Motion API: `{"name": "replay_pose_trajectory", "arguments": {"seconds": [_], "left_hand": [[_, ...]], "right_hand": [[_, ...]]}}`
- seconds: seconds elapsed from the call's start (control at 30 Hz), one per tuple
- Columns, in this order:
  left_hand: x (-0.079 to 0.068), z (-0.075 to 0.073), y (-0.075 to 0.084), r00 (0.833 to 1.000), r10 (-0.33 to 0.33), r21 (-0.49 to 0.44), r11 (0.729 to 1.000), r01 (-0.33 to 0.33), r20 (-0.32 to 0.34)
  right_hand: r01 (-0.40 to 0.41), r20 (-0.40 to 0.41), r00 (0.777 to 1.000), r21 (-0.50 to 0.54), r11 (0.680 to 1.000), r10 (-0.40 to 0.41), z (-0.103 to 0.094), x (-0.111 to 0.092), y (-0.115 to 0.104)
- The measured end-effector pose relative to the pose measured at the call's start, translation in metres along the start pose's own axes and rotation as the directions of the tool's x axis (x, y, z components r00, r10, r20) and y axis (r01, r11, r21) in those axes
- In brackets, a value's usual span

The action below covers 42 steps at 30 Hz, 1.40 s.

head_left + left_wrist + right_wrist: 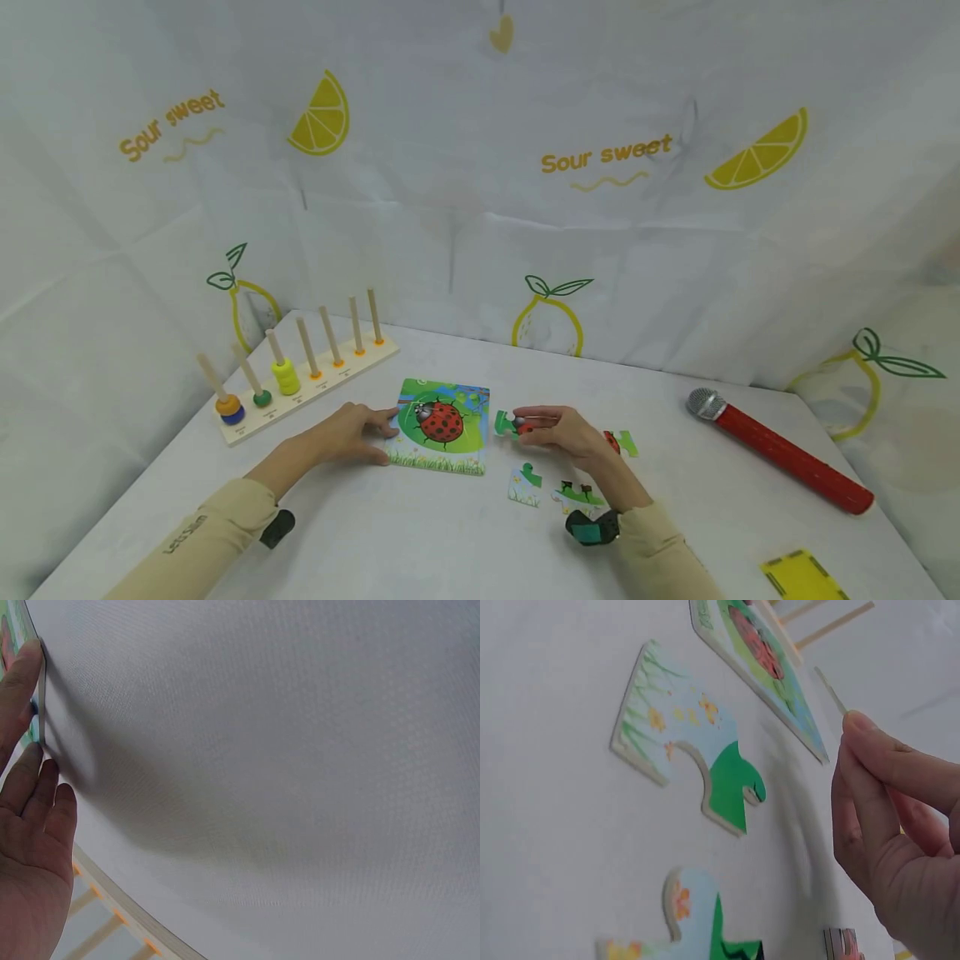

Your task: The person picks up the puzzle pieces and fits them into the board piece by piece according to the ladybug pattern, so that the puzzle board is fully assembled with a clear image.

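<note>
A square ladybug picture puzzle (pixel 439 423) lies flat on the white table. My left hand (pixel 347 435) rests at its left edge, with the fingertips touching the edge and the fingers mostly straight. Just right of the board, my right hand (pixel 564 433) pinches a green and red puzzle piece (pixel 504 423) between thumb and fingers. The right wrist view shows that piece (pixel 829 690) edge-on, raised off the table. Loose on the table near that hand lie a flowered corner piece (pixel 524 490), a green and blue piece (pixel 579 497) and a red and green piece (pixel 627 443) partly behind the wrist.
At the left stands a wooden counting rack (pixel 322 385) with upright pegs, some carrying coloured beads. A red toy microphone (pixel 787 454) lies at the right. Near the right front is a yellow card-like object (pixel 804 577). A white printed cloth (pixel 450 167) hangs behind the table.
</note>
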<state>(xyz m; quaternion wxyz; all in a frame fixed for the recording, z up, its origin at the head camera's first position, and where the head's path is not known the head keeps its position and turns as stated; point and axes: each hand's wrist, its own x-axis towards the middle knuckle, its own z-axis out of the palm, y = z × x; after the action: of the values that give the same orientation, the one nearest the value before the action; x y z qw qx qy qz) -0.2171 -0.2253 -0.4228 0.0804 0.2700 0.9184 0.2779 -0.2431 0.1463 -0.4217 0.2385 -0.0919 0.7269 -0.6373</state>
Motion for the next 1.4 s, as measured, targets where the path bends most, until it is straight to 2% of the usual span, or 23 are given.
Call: {"name": "replay_pose_trajectory", "arguments": {"seconds": [0.3,0.53,0.73,1.1,1.27,1.4], "left_hand": [[0.000,0.001,-0.002,1.000,-0.009,-0.011,1.000,0.009,0.006],[0.001,0.002,-0.002,1.000,-0.009,-0.012,1.000,0.009,0.004],[0.000,0.002,-0.001,1.000,-0.002,-0.020,1.000,0.002,0.001],[0.001,0.002,-0.003,1.000,0.028,0.005,1.000,-0.028,0.000],[0.001,0.001,-0.003,1.000,-0.005,0.005,1.000,0.005,0.014],[0.001,0.001,-0.003,1.000,-0.014,-0.004,1.000,0.014,0.017]], "right_hand": [[-0.025,0.033,0.999,0.071,0.997,0.023,0.029,0.014,-0.003],[0.002,0.077,0.997,0.089,0.996,-0.009,0.052,0.026,-0.005],[0.031,0.060,0.998,0.028,0.999,-0.032,0.071,0.033,-0.011],[0.086,0.064,0.994,-0.003,0.996,-0.085,0.102,0.051,-0.014],[0.091,0.013,0.996,-0.099,0.991,-0.090,0.115,0.057,-0.018],[0.119,-0.032,0.991,-0.189,0.975,-0.127,0.122,0.059,-0.021]]}}
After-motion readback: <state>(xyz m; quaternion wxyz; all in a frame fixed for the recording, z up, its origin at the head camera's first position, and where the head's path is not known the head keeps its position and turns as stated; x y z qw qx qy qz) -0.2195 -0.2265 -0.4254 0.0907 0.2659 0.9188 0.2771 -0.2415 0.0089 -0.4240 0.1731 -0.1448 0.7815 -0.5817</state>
